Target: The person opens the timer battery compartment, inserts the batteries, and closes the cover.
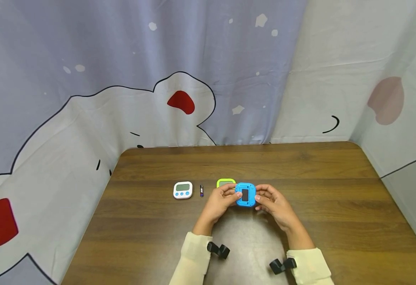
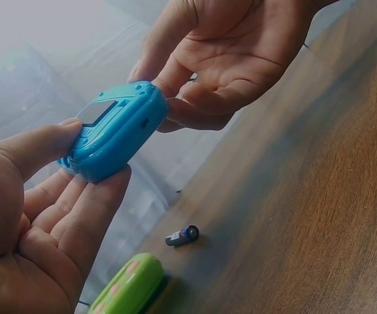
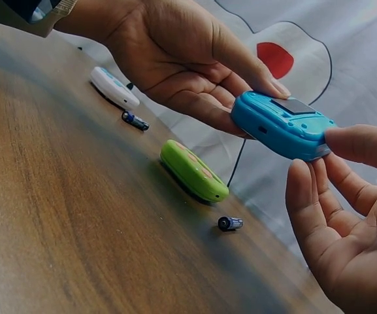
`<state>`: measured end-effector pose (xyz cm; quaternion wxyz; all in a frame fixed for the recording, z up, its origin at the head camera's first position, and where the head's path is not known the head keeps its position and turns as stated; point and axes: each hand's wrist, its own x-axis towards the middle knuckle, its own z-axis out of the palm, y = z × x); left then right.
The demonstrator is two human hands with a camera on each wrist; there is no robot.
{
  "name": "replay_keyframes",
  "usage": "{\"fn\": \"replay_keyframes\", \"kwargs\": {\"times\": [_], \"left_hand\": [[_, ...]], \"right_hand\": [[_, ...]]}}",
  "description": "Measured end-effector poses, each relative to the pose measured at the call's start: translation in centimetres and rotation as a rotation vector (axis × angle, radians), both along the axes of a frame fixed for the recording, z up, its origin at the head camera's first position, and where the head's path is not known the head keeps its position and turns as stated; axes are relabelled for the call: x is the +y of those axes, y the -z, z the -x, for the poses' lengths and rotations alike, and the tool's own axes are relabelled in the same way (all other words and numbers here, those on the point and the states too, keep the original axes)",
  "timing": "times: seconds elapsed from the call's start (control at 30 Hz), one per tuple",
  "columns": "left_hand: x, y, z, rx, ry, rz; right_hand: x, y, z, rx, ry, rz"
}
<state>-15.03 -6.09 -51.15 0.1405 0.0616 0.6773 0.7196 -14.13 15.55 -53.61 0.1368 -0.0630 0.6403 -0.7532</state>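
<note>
A blue digital timer [image 1: 252,194] is held up over the table between both hands, its back toward the head camera with a dark rectangle in the middle. My left hand [image 1: 220,202] pinches one side, thumb on the back and fingers beneath. On the opposite side my right hand [image 1: 278,206] pinches the edge between thumb and fingers. Behind the left hand lies a green timer [image 3: 191,171], partly covered in the head view. One small battery [image 3: 230,224] rests beside it; the hands hide this battery from the head camera.
Left of the hands, a white timer [image 1: 183,190] with blue buttons lies face up on the wooden table [image 1: 140,237]. Another battery [image 1: 202,190] lies just right of it. A patterned curtain [image 1: 229,79] hangs along the table's far edge.
</note>
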Motion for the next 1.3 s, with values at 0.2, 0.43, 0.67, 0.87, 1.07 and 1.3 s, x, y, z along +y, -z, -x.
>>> {"fn": "replay_keyframes", "kwargs": {"times": [0.2, 0.43, 0.67, 0.87, 1.07, 1.3], "left_hand": [[0.0, 0.0, 0.0, -0.002, -0.002, 0.005], [0.0, 0.0, -0.1, 0.002, -0.004, 0.013], [0.1, -0.2, -0.2, 0.006, -0.006, 0.021], [0.1, 0.1, 0.0, 0.013, -0.007, 0.014], [0.3, 2.5, 0.7, 0.008, -0.029, -0.01], [0.9, 1.0, 0.0, 0.094, -0.036, 0.013]], "right_hand": [[0.0, 0.1, 0.0, 0.002, -0.004, 0.008], [-0.2, 0.1, 0.0, 0.018, 0.003, -0.011], [-0.1, -0.1, -0.1, 0.018, 0.011, -0.038], [-0.1, 0.1, -0.1, 0.028, 0.017, -0.042], [-0.3, 0.3, -0.1, 0.067, 0.041, -0.011], [-0.6, 0.1, 0.0, 0.106, 0.085, -0.023]]}}
